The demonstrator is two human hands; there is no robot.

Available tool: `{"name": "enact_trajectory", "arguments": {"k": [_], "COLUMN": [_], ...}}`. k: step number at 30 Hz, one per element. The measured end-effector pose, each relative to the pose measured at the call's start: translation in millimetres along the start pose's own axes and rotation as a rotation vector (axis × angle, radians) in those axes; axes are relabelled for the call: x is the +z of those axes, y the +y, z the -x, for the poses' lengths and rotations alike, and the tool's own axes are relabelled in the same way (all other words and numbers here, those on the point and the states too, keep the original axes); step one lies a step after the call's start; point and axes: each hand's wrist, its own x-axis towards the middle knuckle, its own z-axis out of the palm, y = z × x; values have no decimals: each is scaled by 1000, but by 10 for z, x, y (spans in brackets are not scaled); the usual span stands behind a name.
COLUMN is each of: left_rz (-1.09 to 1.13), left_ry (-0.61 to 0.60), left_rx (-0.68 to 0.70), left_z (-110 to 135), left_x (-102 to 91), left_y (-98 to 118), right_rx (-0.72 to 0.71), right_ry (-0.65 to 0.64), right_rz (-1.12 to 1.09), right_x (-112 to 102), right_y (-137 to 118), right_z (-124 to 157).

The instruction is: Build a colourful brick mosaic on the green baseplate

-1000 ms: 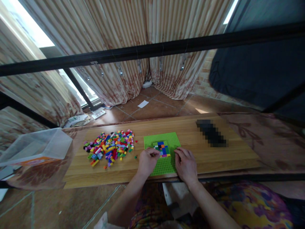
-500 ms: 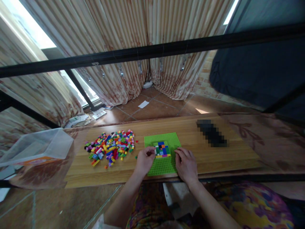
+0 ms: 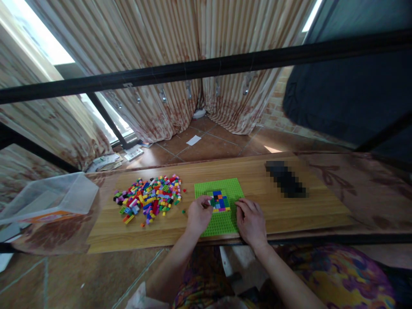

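A green studded baseplate [image 3: 219, 225] lies in front of me, with a block of toy bricks [image 3: 220, 200] in blue, green, orange, yellow and other colours built on its middle. My left hand [image 3: 200, 214] is at the left side of that block, thumb and fingers pinched together. Its fingers cover the block's left edge, and whatever they hold is too small to make out. At the plate's right edge, my right hand [image 3: 251, 219] rests with curled fingers, gripping the rim. Left of the plate spreads a pile of loose bricks [image 3: 151, 197].
Everything stands on a long wooden board [image 3: 270, 214]. A blurred black object [image 3: 286, 179] lies at its right. A clear plastic bin [image 3: 64, 195] sits beyond the left end. Stray bricks lie between pile and plate. A dark metal bar [image 3: 193, 71] crosses behind, before striped curtains [image 3: 161, 34].
My left hand has shifted slightly right, over the left edge of the brick block, and covers more of it. My right hand stays at the baseplate's edge.
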Motion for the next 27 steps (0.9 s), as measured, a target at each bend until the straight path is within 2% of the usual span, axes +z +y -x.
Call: {"name": "enact_trajectory", "arguments": {"k": [20,27], "left_rz": [-70,25], "left_ry": [0,0], "left_rx": [-27,-9], "left_z": [-18,11], "left_x": [15,-1], "left_y": [8,22], "right_rx": [10,-1], "right_ry": [-17,-14], "right_rz": [28,39], "right_x": [-24,-7], "right_y": [-25,-5], "right_z": [-13,1]}}
